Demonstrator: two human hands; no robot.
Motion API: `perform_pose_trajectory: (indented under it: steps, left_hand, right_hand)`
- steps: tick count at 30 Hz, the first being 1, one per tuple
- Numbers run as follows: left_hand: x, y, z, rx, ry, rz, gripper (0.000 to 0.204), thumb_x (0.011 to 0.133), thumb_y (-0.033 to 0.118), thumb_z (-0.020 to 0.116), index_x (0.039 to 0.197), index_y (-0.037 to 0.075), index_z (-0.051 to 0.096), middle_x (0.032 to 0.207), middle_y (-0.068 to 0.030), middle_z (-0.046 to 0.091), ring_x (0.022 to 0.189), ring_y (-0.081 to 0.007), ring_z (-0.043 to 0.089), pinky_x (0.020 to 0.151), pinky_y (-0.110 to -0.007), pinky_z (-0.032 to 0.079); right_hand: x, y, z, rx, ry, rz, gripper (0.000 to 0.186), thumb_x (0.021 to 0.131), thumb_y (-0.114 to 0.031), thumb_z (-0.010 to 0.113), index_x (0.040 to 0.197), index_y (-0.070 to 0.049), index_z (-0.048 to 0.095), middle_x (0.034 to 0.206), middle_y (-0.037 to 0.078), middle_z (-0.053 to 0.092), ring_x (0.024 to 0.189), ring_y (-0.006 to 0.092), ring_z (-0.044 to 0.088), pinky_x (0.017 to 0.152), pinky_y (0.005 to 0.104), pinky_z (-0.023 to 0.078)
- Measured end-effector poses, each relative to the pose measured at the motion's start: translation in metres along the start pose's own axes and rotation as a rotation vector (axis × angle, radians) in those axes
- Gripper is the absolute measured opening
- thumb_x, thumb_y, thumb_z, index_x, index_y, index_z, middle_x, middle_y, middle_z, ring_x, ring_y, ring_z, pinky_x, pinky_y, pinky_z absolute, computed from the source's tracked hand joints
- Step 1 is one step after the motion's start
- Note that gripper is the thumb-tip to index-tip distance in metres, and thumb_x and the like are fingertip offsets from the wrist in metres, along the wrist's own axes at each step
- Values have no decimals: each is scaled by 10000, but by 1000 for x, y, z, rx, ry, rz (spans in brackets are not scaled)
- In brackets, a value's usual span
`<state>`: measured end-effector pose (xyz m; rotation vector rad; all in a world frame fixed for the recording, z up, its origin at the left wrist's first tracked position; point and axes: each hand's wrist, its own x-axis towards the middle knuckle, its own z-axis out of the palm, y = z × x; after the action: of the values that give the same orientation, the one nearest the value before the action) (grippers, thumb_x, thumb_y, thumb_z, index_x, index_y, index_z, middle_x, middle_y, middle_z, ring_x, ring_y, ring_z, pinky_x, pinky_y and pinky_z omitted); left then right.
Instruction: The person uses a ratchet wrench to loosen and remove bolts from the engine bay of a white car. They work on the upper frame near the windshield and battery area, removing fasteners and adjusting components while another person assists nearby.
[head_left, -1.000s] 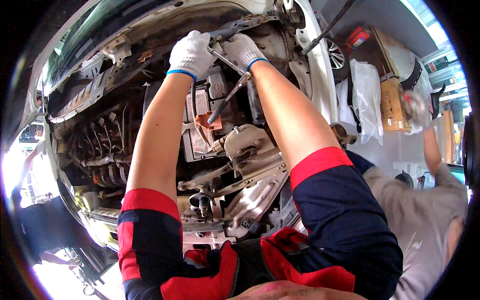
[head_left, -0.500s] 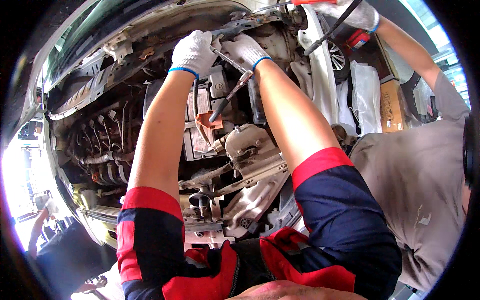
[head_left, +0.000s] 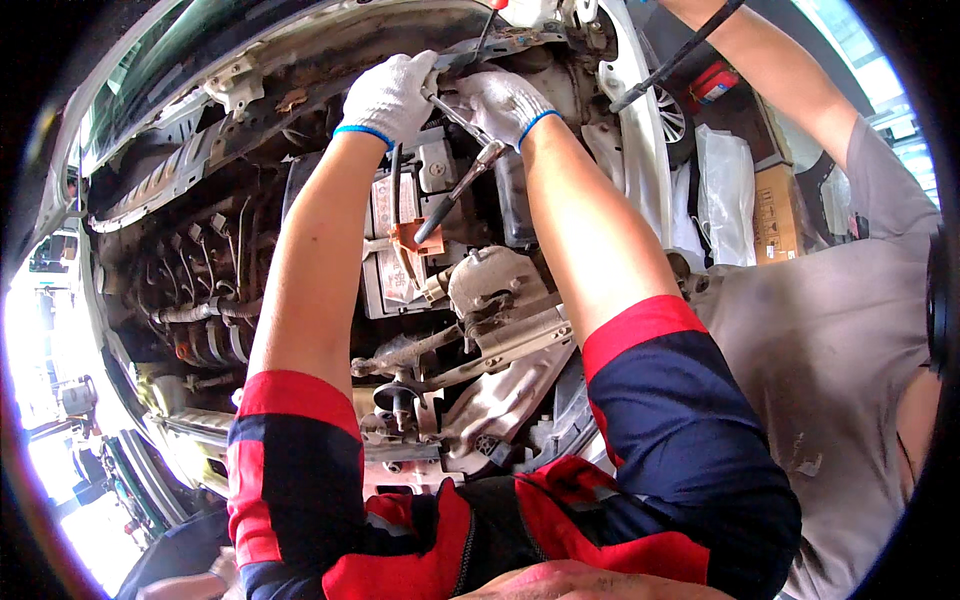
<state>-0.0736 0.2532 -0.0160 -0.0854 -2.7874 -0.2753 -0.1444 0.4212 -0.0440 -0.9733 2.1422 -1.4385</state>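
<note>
From my end I had both hands near each other at upper center — left hand [head_left: 390, 98] curled at the upper end of a metal ratchet [head_left: 468, 180], right hand [head_left: 508, 102] just beside its shaft, fingers hidden; couldn't tell if either was clamped. Ratchet angled down to mid-frame, dark handle end over an orange cover [head_left: 408, 236] by the battery [head_left: 400, 283]. Red-handled tool [head_left: 486, 33] at top edge — co-worker [head_left: 800, 370] in gray at right, cardboard box [head_left: 776, 215] upper right.
</note>
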Motion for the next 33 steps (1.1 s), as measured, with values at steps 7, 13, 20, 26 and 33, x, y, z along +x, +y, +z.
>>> perform_pose_trajectory:
  steps: [7, 13, 20, 26, 33]
  left_hand:
    - [7, -2, 1, -23, -38, 27, 191, 921, 198, 544, 1059, 93, 624, 936, -221, 653, 923, -432, 634, 781, -516, 512]
    - [6, -3, -1, -87, -59, 30, 156, 915, 177, 538, 985, 67, 623, 897, -217, 648, 900, -435, 627, 758, -518, 502]
    - [8, -12, 1, -67, -73, 45, 130, 883, 173, 572, 944, 67, 617, 862, -211, 649, 872, -432, 632, 733, -517, 503]
    - [6, -13, 8, -86, 5, 66, 111, 877, 163, 585, 923, 69, 621, 857, -205, 662, 833, -433, 637, 712, -516, 509]
    - [6, -10, 4, -98, -25, 59, 72, 855, 150, 597, 884, 85, 610, 811, -190, 647, 815, -422, 634, 692, -503, 502]
  right_hand:
    - [3, 2, -1, 133, 77, 330, 192, 932, -120, 622, 1082, -36, 707, 1096, 124, 733, 927, 226, 713, 796, 391, 569]
    - [8, -9, 4, -792, -116, 261, 306, 864, -226, 564, 1013, -36, 752, 1102, 259, 690, 1040, 406, 681, 907, 470, 533]
    - [-61, -26, -12, -913, -145, 153, 280, 891, -170, 550, 1092, -42, 697, 1124, 247, 683, 1071, 410, 658, 921, 485, 520]
    - [-62, -25, -6, -955, -168, 202, 248, 864, -204, 583, 1030, -66, 704, 1088, 233, 695, 1041, 403, 665, 924, 496, 515]
    - [-67, -25, -4, -961, -88, 148, 250, 865, -194, 571, 1034, -66, 704, 1079, 218, 699, 1035, 401, 666, 913, 505, 520]
